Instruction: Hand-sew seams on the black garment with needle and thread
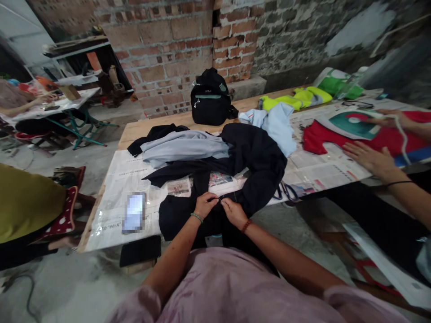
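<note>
A black garment lies bunched on the table, and part of it hangs over the near edge. At that edge, my left hand pinches a bit of the dark cloth between thumb and fingers. My right hand is closed just beside it, pinching the same spot, and the two sets of fingertips almost meet. Whether a thread or other small thing is between them is too small to make out. Behind the hands, a light grey garment rests among the black folds. Blue-handled scissors lie to the right of the black garment.
Newspaper covers the table, with a phone at left. A black backpack stands behind, near a pale blue garment and a yellow vest. At right, a co-worker's hands work an iron on red cloth.
</note>
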The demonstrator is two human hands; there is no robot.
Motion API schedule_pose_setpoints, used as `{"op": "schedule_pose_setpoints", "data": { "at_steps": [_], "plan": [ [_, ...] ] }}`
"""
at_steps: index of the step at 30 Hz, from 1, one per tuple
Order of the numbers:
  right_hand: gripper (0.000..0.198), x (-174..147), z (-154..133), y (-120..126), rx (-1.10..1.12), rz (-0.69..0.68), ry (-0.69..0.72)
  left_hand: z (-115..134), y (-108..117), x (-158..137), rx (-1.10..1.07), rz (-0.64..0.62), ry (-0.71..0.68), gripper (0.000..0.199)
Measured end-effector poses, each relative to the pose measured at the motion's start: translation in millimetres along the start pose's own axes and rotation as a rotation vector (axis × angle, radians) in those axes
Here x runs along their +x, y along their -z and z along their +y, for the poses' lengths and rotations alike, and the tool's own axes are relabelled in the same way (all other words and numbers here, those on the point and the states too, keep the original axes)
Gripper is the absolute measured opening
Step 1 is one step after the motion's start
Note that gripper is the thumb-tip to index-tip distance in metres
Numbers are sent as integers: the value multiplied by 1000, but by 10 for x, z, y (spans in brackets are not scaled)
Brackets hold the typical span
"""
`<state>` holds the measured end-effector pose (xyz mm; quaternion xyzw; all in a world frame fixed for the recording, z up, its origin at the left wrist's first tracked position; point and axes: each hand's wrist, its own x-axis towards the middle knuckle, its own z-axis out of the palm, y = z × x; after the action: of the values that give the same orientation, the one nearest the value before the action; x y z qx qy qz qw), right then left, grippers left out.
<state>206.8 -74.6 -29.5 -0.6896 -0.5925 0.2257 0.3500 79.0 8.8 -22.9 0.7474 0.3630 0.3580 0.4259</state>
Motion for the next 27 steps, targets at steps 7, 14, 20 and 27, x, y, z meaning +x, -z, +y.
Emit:
{"op": "schedule_pose_setpoints", "data": {
  "at_steps": [7, 14, 20, 27],
  "plan": [
    [30, 36, -26, -28, -71, 0, -24, -1, 5, 5, -7, -16, -14, 7],
    [28, 87, -62, -100, -169, 25, -59, -50, -7, 12, -29, -26, 8, 5],
    [27, 142, -106, -84, -126, 12, -35, -59, -13, 10, -26, -2, 6, 6],
    [14, -4, -68, 6, 111, 5, -98, -20, -5, 4, 2, 21, 25, 7]
  ]
}}
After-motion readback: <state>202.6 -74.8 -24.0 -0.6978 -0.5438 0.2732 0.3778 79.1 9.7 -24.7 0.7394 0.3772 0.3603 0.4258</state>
